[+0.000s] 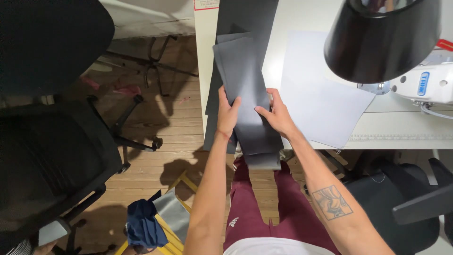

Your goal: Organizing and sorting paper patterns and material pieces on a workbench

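Note:
A stack of long dark grey fabric strips lies over the left edge of a white table and hangs toward my lap. My left hand grips the stack's left edge, thumb on top. My right hand presses on the stack's right side, fingers spread over the top strip. More dark fabric lies under the stack, reaching to the table's back.
A white sheet lies on the table right of the strips. A black lamp shade hangs over a white sewing machine. A black office chair stands left on the wooden floor; blue and grey cloth lies below.

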